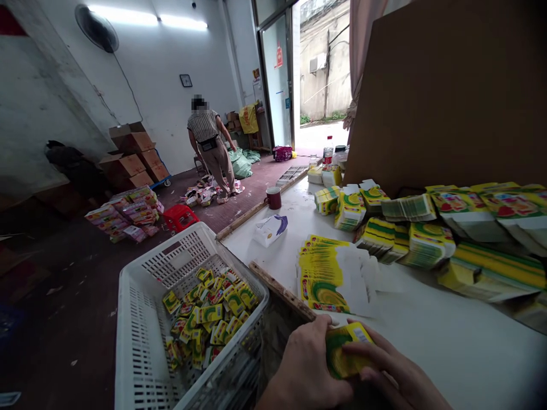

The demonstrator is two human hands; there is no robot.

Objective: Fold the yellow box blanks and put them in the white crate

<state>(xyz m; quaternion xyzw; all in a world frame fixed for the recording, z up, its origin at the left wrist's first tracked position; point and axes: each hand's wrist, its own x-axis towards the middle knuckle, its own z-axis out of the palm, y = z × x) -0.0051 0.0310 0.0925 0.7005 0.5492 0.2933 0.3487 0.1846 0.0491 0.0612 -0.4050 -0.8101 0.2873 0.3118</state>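
Observation:
Near the bottom edge of the head view, my left hand (305,364) is wrapped round the left side of a yellow and green card box (348,350). My right hand (388,364) holds the same box from the right, fingers across its face. Just beyond them a fanned stack of flat yellow printed cartons (327,276) lies on the white table (431,324). To the left of my hands stands a white plastic crate (132,319), with many small yellow and green boxes (209,313) lying loose inside it.
More carton stacks (427,245) line the table's right side below a large brown board (444,97). A tissue pack (271,229), a dark red mug (273,198) and a bottle (327,152) stand farther back. A person (209,142) stands beyond, near a red stool (179,217).

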